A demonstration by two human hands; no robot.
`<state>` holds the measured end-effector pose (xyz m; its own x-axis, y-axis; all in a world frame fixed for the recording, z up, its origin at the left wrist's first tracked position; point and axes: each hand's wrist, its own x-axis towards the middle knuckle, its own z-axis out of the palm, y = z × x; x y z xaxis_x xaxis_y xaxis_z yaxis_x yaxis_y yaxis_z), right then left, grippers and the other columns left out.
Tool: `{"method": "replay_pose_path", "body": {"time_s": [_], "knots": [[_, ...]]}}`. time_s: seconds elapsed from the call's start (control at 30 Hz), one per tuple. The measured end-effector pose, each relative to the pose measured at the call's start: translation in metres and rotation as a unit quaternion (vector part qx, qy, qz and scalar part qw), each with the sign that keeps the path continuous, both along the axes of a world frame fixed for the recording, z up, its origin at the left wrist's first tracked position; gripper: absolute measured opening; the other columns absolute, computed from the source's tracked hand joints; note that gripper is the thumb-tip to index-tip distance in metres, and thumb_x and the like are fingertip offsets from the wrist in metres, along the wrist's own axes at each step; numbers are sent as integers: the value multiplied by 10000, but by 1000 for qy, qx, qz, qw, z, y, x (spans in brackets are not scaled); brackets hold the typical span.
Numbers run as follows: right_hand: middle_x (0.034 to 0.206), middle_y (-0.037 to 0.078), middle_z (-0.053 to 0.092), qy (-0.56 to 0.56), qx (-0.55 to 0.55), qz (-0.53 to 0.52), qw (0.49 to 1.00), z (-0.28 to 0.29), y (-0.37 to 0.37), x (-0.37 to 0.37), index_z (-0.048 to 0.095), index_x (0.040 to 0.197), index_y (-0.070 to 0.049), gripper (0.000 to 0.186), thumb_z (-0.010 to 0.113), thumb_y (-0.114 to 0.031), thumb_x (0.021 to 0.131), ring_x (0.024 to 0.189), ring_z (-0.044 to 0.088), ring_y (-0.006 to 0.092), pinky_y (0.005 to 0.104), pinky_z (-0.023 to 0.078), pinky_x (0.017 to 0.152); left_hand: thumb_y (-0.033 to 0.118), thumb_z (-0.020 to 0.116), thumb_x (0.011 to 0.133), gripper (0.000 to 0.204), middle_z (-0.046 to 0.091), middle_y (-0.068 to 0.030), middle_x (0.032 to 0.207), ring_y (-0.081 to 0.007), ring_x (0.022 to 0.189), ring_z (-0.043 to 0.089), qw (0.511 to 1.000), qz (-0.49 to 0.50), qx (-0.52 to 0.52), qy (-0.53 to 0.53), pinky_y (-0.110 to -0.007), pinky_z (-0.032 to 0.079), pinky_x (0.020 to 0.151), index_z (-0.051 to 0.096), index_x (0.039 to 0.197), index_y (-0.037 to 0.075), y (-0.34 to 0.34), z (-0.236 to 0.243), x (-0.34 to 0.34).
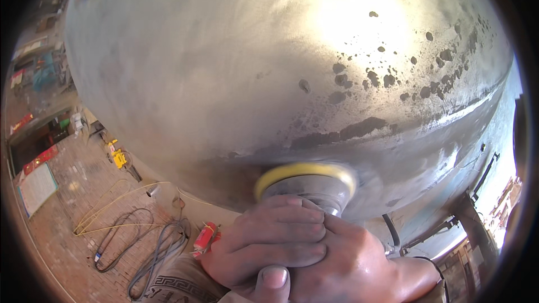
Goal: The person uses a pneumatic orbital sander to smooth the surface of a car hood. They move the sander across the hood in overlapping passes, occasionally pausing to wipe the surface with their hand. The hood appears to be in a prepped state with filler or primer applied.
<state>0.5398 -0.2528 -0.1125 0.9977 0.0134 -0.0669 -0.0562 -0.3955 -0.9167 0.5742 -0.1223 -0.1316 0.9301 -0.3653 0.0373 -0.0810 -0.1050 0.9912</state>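
Observation:
A disc sander with a grey head and a yellow-edged pad is pressed against the lower curve of a large, dull metal vessel. The pad's edge is smeared by motion. My right hand is closed round the sander's body, most of which is hidden. From the left, my left hand lies over it, its fingers wrapped across the right hand and the tool. Dark spots and patches mark the metal above and to the right of the pad.
On the brick floor at the left lie a yellow cord and coiled dark cables. A red object is beside my left hand. Farther back is a yellow tool-like item. Dark metal framing stands at the lower right.

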Motion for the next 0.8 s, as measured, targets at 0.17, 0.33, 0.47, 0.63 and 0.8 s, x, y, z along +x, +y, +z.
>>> {"method": "replay_pose_path", "body": {"time_s": [0.17,0.33,0.47,0.63,0.8], "knots": [[726,107,669,7,-13,-8,1000,-3,9,-4,661,691,-74,370,617,-278,997,680,732,327,418,653,641,192,591,1020,333,765,-288,1085,-399,1055,767,995,4,-79,62,-545,584,1041,784,979,-76,12,-1,-3],[741,124,662,-71,21,-81,994,-17,18,-3,661,702,-69,401,596,-299,1025,683,723,352,432,652,642,317,391,1062,418,642,-181,812,-321,714,640,999,-20,16,-40,-517,583,850,560,827,16,3,-7,3],[762,126,663,7,-11,-5,1000,-5,14,-6,652,702,-67,409,584,-297,1034,690,720,352,431,649,637,322,385,1078,424,640,-177,809,-314,713,639,998,44,-5,-34,-511,586,845,541,824,20,-1,-9,-7],[764,117,662,-10,-7,-25,1000,-8,17,-2,660,751,-69,362,587,-292,1027,663,715,333,423,645,613,224,609,1011,354,767,-279,922,-398,888,777,990,93,-102,30,-541,614,942,763,922,-82,5,-7,-7],[728,108,656,-11,-28,-26,999,-9,18,-2,676,737,-85,353,600,-285,1018,649,719,337,421,642,600,246,608,1008,377,771,-264,904,-387,887,782,985,133,-111,27,-525,614,937,769,879,-70,-6,-7,-9]]}}
